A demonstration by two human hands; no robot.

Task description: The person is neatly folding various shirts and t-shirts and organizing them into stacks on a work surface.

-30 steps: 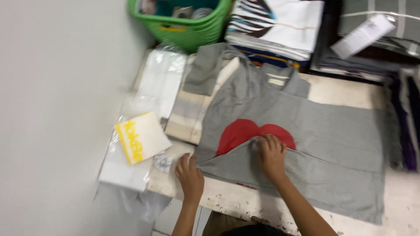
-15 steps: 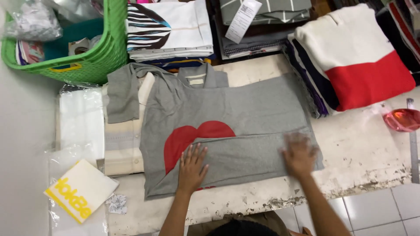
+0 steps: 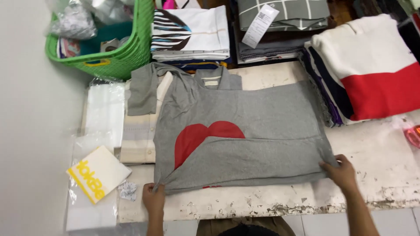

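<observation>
A: What's moved on the table (image 3: 376,157) in the last half second?

B: The hands. Both lay flat on the folded part of the grey shirt (image 3: 245,126); now they've slid out to its two bottom corners. To me that looks like the fold is laid and the edge is being drawn straight.

A: And the shirt itself?

B: Spread flat just ahead of both hands, collar at the far end, its lower part turned up over a red heart (image 3: 197,135) so only the top of the heart shows. One sleeve lies over a striped folded cloth (image 3: 138,140) beyond the left hand.

A: Are the hands gripping?

B: The left hand (image 3: 153,197) pinches the near left corner, fingers closed on the cloth. The right hand (image 3: 342,171) holds the right corner, fingers curled narrow around the edge.

A: Anything smaller nearby?

B: A white and yellow card (image 3: 98,173) to the left of the left hand.
</observation>
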